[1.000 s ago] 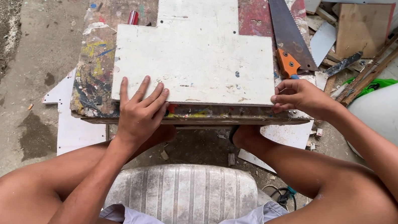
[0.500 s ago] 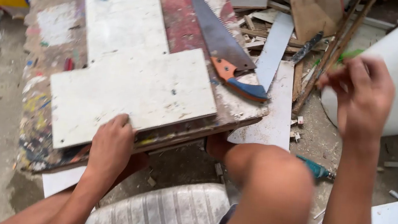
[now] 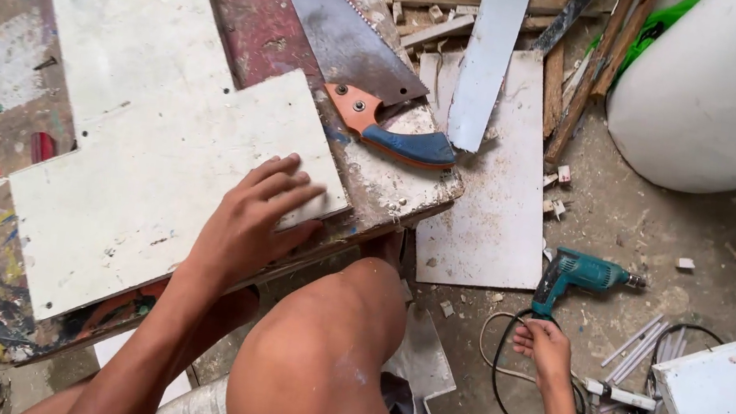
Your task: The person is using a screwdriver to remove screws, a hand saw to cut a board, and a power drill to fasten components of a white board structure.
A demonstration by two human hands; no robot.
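I see left hand flat, fingers spread, pressing white board on paint-stained bench. Right hand low on floor, open, fingers on black cable just below teal drill. Saw lies on bench beside board.

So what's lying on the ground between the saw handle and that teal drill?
In the head view, a flat white board dusted with sawdust lies on the ground between the saw handle and the teal drill. The right hand reaches toward the drill.
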